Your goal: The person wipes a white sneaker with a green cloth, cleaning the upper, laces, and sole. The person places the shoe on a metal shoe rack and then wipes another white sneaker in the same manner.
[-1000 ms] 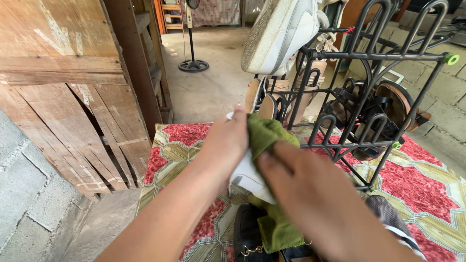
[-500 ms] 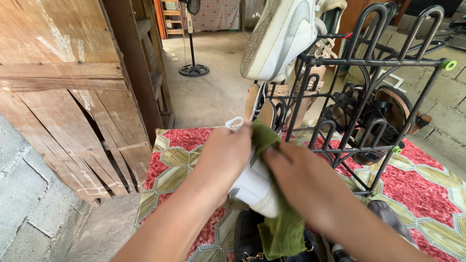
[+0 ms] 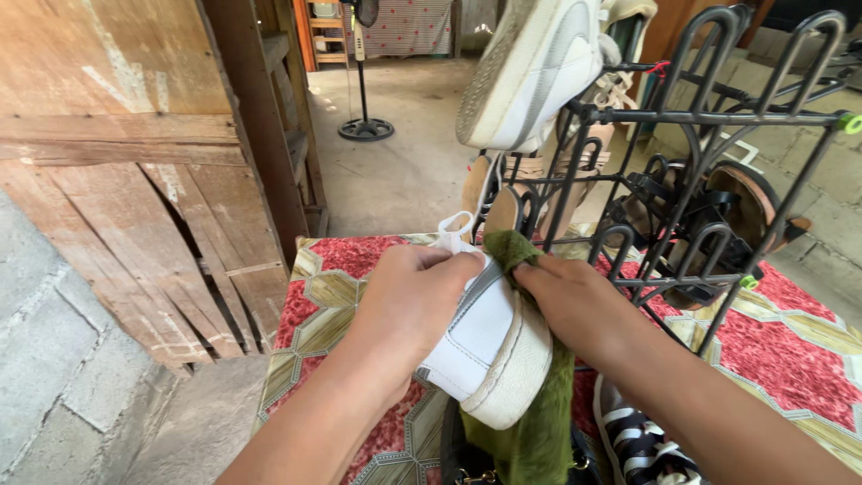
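Observation:
My left hand (image 3: 415,296) grips a white sneaker (image 3: 489,350) by its upper, heel end toward me and toe pointing away. My right hand (image 3: 575,301) presses a green cloth (image 3: 530,422) against the shoe's side near the sole; the cloth hangs down below the shoe. Both hands are in front of a black metal shoe rack (image 3: 700,162). Another white sneaker (image 3: 530,67) sits sole-out on the rack's top.
A red patterned mat (image 3: 790,350) covers the floor. A black and white striped shoe (image 3: 642,445) lies under my right forearm. Sandals and dark shoes hang on the rack. A wooden plank wall (image 3: 117,180) stands at left, a standing fan (image 3: 364,72) farther back.
The white sneaker has come up into fuller view in my left hand. My right hand with the cloth has shifted to the shoe's right side.

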